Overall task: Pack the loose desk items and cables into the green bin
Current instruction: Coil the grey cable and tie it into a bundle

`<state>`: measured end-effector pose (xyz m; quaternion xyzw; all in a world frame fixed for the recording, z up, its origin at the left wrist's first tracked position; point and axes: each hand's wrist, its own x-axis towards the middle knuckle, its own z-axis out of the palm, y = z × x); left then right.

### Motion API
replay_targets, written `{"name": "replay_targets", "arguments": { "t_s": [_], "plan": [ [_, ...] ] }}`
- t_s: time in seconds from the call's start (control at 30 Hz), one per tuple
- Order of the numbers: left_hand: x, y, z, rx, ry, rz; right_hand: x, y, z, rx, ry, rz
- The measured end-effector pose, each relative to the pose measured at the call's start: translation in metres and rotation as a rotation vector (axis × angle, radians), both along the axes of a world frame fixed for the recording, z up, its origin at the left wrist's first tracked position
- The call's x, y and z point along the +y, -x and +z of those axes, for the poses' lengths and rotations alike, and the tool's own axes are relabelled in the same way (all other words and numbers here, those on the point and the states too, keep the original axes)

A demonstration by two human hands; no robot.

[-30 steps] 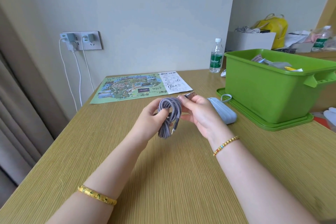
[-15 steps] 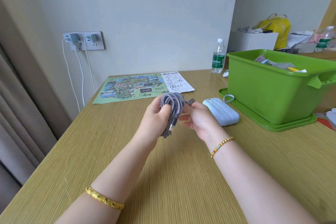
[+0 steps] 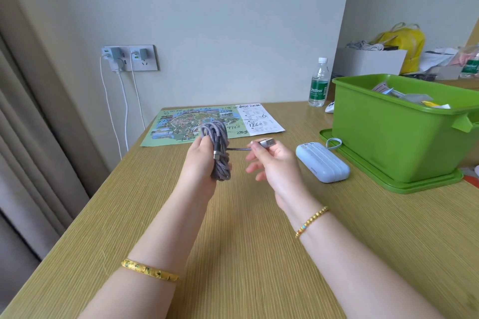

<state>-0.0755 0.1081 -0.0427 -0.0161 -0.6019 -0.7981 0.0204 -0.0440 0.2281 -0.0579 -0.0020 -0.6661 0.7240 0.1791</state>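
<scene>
The grey braided USB cable (image 3: 216,154) looks light, soft and springy. A coil like this tends to loosen once let go, so it is best held around the middle of the bundle, with the loose plug end kept under control.

The left hand (image 3: 201,163) grips the coiled bundle upright above the wooden desk (image 3: 233,241), fingers wrapped round its middle. A small metal connector hangs against the front of the coil. A short straight run of cable leads right from the bundle to the USB-A plug (image 3: 267,143), which the right hand (image 3: 274,163) pinches between thumb and forefinger, its other fingers spread loose.

The green bin (image 3: 399,137) stands on its lid to the right, well apart from both hands and already holding some items. A pale blue power bank (image 3: 322,163) lies between the right hand and the bin.
</scene>
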Motion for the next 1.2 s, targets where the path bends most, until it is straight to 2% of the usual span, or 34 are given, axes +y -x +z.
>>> {"name": "replay_targets", "arguments": {
  "t_s": [0.1, 0.17, 0.23, 0.37, 0.43, 0.53, 0.6, 0.67, 0.8, 0.9, 1.0, 1.07, 1.2],
  "plan": [
    [0.007, -0.004, 0.0, 0.002, 0.05, -0.025, 0.008, 0.001, 0.001, -0.094, 0.13, -0.027],
    [0.011, -0.006, -0.001, 0.019, 0.115, -0.001, 0.009, 0.0, 0.002, -0.042, 0.121, -0.022],
    [0.01, -0.006, 0.0, 0.047, 0.177, 0.061, 0.006, -0.002, 0.001, 0.097, -0.06, 0.022],
    [0.002, -0.004, -0.003, 0.078, 0.349, 0.142, -0.003, -0.007, -0.003, 0.282, -0.638, 0.081],
    [0.001, -0.003, -0.006, 0.098, 0.424, 0.119, -0.002, -0.009, -0.002, 0.331, -0.795, 0.094],
    [0.001, -0.003, -0.008, 0.106, 0.477, -0.02, 0.003, -0.013, 0.002, 0.35, -0.981, 0.055],
    [0.0, -0.002, -0.009, 0.101, 0.539, -0.09, 0.006, -0.013, 0.005, 0.318, -1.024, 0.036],
    [-0.002, -0.002, -0.008, 0.086, 0.498, -0.159, 0.005, -0.012, 0.005, 0.274, -1.015, 0.003],
    [-0.008, -0.006, -0.006, 0.056, 0.241, -0.374, 0.006, -0.009, 0.005, 0.209, -0.959, -0.106],
    [-0.009, -0.007, -0.009, 0.108, 0.231, -0.415, 0.01, -0.008, 0.006, 0.156, -0.857, -0.083],
    [-0.009, -0.004, -0.01, 0.122, 0.191, -0.407, 0.012, -0.006, 0.006, 0.085, -0.645, 0.0],
    [-0.01, -0.003, -0.009, 0.15, 0.218, -0.368, 0.014, -0.004, 0.006, 0.026, -0.482, 0.073],
    [-0.003, -0.006, -0.011, 0.262, 0.407, -0.254, 0.017, 0.0, 0.001, -0.077, -0.23, 0.132]
  ]
}}
